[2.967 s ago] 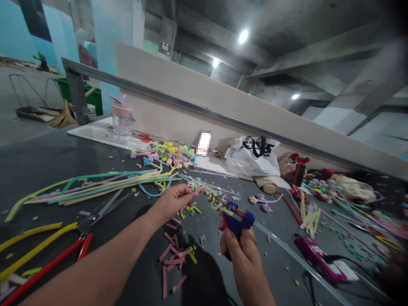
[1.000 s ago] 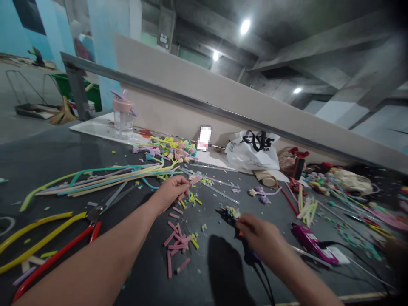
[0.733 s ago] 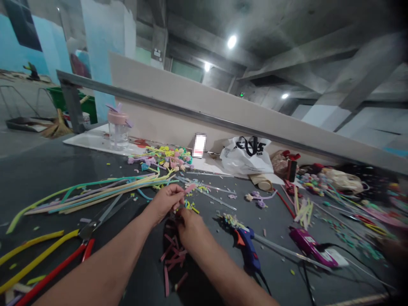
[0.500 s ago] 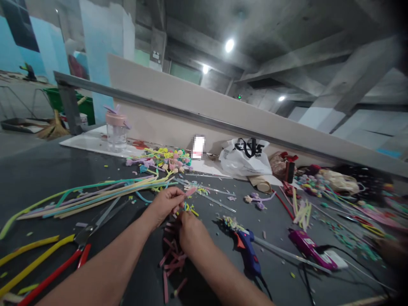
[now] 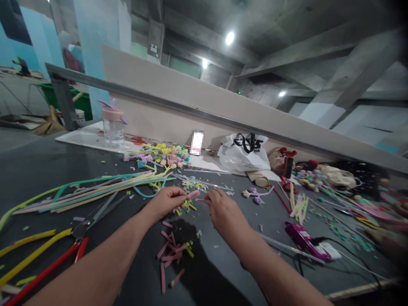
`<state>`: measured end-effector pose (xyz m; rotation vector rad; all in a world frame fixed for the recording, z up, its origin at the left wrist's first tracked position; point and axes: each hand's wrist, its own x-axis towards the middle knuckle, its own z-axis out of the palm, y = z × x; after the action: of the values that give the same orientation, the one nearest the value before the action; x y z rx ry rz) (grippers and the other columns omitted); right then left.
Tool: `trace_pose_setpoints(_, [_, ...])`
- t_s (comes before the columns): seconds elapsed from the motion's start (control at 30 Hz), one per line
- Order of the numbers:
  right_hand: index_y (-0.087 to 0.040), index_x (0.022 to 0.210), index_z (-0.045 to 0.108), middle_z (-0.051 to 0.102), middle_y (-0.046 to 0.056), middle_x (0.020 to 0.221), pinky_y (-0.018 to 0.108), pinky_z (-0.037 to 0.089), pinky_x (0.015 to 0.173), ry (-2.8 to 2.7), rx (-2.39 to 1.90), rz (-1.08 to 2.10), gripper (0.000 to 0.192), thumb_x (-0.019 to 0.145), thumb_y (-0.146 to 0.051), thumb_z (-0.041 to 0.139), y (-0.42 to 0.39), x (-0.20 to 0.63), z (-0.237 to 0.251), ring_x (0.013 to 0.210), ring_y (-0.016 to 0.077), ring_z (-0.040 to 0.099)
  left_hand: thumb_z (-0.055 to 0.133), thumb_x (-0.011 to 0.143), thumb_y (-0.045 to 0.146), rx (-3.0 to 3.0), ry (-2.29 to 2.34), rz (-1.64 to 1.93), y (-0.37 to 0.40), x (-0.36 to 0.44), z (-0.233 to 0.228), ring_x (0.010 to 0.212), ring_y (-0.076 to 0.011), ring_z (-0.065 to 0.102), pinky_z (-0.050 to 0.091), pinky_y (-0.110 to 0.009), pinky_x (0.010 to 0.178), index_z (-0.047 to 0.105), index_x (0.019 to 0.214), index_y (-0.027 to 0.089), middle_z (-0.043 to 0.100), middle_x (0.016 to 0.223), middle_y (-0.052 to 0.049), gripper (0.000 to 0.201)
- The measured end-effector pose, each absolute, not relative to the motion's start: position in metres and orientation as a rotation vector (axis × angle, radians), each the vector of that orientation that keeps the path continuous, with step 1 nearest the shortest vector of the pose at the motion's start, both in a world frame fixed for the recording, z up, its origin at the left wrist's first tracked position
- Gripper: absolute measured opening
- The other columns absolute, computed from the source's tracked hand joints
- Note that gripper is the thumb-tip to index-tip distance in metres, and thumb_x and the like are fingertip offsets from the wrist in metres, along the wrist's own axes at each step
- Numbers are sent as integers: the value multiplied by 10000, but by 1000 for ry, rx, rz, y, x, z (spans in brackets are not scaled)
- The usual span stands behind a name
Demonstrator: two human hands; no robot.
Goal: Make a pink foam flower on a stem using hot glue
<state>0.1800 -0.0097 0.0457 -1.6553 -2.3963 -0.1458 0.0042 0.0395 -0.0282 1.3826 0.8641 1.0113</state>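
My left hand (image 5: 165,201) pinches a short pink fuzzy stick piece (image 5: 193,194) above the dark table (image 5: 47,165). My right hand (image 5: 223,209) is raised just right of it, holding a second short pink piece (image 5: 200,199) by its end, tip pointing toward the first. Below both hands lies a scatter of cut pink pieces (image 5: 170,255). The blue glue gun is hidden behind my right forearm.
Long pastel fuzzy sticks (image 5: 95,187) lie at the left, with red-handled cutters (image 5: 76,238) near them. A pink-lidded jar (image 5: 113,125), a white plastic bag (image 5: 244,153), a purple glue gun (image 5: 304,240) and a heap of small flowers (image 5: 165,153) stand further off.
My right hand set the blue glue gun down on the table, reached into the pink cut pieces, picked one up and raised it beside the piece in my left hand.
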Motion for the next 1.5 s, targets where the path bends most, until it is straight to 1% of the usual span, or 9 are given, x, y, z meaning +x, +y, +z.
trace_pose_setpoints(0.13, [-152,902,538,559,82,899,252,383,734,-2569,-1627,-266,178,860,-65,389,-7,177,48,841,175,524,588,711,364,1453,870,997,39,3,-28,405,-56,371,265,-177,409,618,732,142,529,535,41,224])
trace_pose_setpoints(0.43, [-164,934,530,545,74,901,265,386,642,-2658,-1632,-337,239,802,-14,398,-6,172,50,743,177,537,582,698,318,1537,918,994,38,4,-24,428,-73,393,269,-186,422,644,698,138,531,520,34,190])
trace_pose_setpoints(0.63, [-161,953,528,543,79,928,271,384,646,-2692,-1650,-310,254,800,-9,392,-6,171,49,747,171,542,588,678,283,1550,931,984,38,5,-23,413,-71,377,273,-186,422,657,697,145,532,497,41,156])
trace_pose_setpoints(0.77, [-161,933,527,545,72,897,273,386,658,-2692,-1619,-322,235,807,-19,389,-5,171,46,757,174,539,588,674,275,1553,925,976,38,6,-24,416,-74,380,272,-187,423,660,691,153,530,493,43,143])
trace_pose_setpoints(1.03, [-160,914,526,545,67,891,259,382,652,-2721,-1595,-315,225,787,-15,411,-5,171,47,745,166,538,594,668,282,1557,917,961,38,6,-25,438,-83,392,263,-185,432,659,647,156,485,455,53,143])
trace_pose_setpoints(1.2, [-160,911,526,549,68,896,258,382,649,-2703,-1626,-310,227,786,-11,411,-5,170,46,735,167,543,583,675,269,1556,895,937,36,6,-22,439,-83,395,275,-189,440,652,638,154,500,463,49,140])
trace_pose_setpoints(1.37, [-146,897,528,553,77,877,260,391,693,-2723,-1583,-293,205,794,-11,412,-3,172,44,795,175,539,581,664,245,1544,862,939,36,5,-22,462,-92,431,293,-191,461,659,635,159,514,468,47,120])
trace_pose_setpoints(1.5, [-139,882,538,561,81,865,255,397,718,-2669,-1561,-270,175,836,-50,394,0,175,40,819,174,540,600,651,248,1516,842,931,37,5,-22,456,-89,433,288,-190,456,665,645,155,518,464,47,114])
